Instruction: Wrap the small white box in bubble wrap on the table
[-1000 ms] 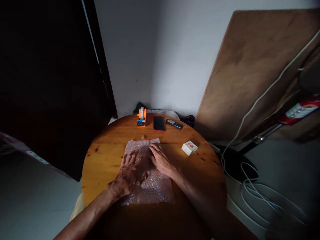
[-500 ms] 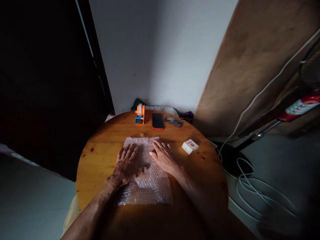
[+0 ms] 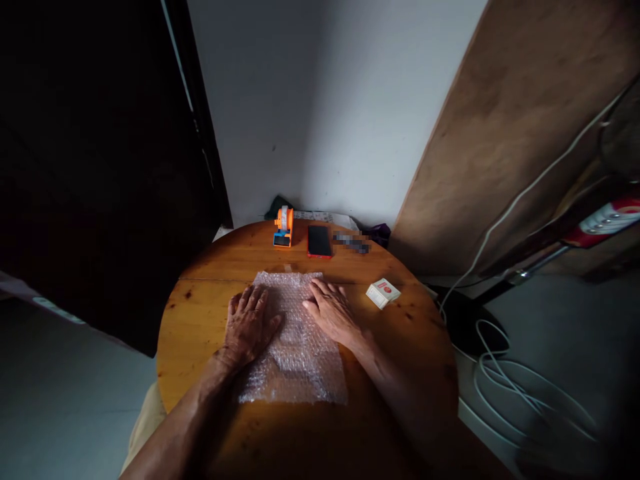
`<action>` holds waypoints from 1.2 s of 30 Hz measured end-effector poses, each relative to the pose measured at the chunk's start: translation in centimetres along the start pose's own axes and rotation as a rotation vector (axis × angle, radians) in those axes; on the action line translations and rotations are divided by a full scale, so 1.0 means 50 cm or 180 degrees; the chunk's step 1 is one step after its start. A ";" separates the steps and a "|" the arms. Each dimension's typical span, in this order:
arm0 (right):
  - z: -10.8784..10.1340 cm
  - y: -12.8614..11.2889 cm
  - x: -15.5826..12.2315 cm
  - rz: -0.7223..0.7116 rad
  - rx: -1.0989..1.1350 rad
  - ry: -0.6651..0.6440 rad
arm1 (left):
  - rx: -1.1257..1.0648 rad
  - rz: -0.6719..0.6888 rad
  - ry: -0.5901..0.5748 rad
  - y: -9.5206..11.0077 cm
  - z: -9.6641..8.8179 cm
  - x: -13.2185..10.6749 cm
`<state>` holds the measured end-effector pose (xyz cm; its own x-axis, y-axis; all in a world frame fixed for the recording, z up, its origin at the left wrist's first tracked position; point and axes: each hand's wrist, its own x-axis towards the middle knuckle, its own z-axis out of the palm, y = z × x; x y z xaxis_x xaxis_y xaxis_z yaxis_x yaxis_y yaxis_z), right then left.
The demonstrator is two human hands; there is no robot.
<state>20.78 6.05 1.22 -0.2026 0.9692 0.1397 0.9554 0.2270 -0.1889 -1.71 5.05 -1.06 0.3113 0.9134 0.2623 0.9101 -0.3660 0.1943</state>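
Observation:
A sheet of bubble wrap (image 3: 295,360) lies flat on the round wooden table (image 3: 200,327). My left hand (image 3: 249,325) rests palm down on the sheet's left edge, fingers stretched out flat. My right hand (image 3: 333,310) lies palm down on its upper right part, fingers also spread. Neither hand holds anything.
At the table's far edge stand an orange tape dispenser (image 3: 283,230), a dark phone (image 3: 319,241) and a small dark device (image 3: 351,241). A small white and red box (image 3: 383,293) lies to the right. A wooden board (image 3: 500,133) leans on the wall; white cables (image 3: 505,380) lie on the floor.
Both hands have slid apart across the bubble wrap, the left toward its left edge and the right toward its right side, flattening the sheet.

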 end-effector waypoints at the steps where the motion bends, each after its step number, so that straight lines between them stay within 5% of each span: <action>1: 0.000 0.001 0.000 -0.0009 0.0004 0.0003 | -0.0001 -0.0014 0.0003 0.001 0.000 0.000; 10: -0.005 0.001 0.003 0.0166 -0.0037 -0.0075 | 0.0011 -0.0121 -0.0184 0.007 -0.015 0.006; 26: -0.001 0.006 0.002 0.0041 -0.0042 0.0073 | -0.0066 0.0118 0.0010 -0.005 -0.006 0.017; 36: -0.001 0.005 0.004 0.0199 -0.0129 0.0030 | -0.0026 -0.0095 0.0036 -0.005 0.001 0.016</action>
<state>21.00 6.27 1.27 -0.1405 0.9804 0.1379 0.9741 0.1618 -0.1580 -1.68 5.89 -0.94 0.2808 0.9219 0.2670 0.9167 -0.3401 0.2099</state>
